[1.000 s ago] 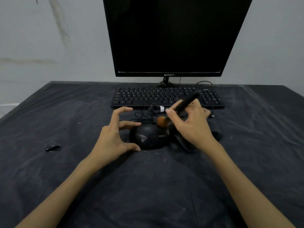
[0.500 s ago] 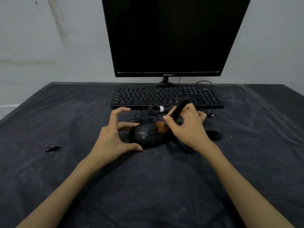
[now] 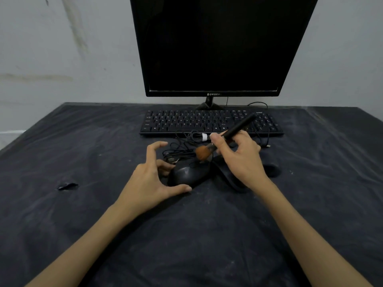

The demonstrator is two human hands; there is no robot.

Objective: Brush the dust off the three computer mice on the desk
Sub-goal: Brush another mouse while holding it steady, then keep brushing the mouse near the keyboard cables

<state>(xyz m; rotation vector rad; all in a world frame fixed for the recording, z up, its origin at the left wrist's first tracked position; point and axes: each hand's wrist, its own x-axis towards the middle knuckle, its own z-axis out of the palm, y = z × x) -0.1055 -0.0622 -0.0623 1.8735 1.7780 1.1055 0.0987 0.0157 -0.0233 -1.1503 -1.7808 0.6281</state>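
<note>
**deskrat:** Big stuff first: large black flat-screen monitor at the back, switched off, black full-size keyboard in front of it, all on a desk under a dusty dark grey cloth.

**pixelmoth:** And the mice?

**deskrat:** Glossy black wired mouse dead centre, a second black mouse touching its right side, a third dark mouse mostly hidden behind the wrist. Tangle of thin black cables just behind them.

**pixelmoth:** Hands?

**deskrat:** Left hand braces the centre mouse, thumb at its near edge, fingers spread and curled, nothing actually clasped. Right hand pinches the black-handled brush with tan bristles, tuft at the mouse's far end.

**pixelmoth:** So mouse one is probably mid-sweep?

**deskrat:** Looks like it. The next move likely needs light strokes toward the near edge, then shifting right.
</note>
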